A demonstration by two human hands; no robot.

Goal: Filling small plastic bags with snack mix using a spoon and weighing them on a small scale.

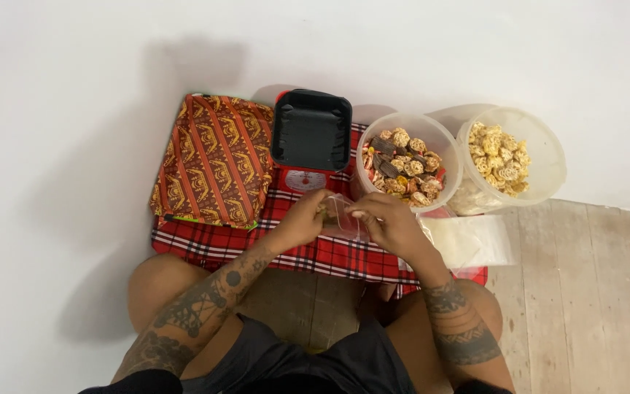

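Home, plank floor point(592, 292), white wall point(74, 109), checked cloth point(329, 255)
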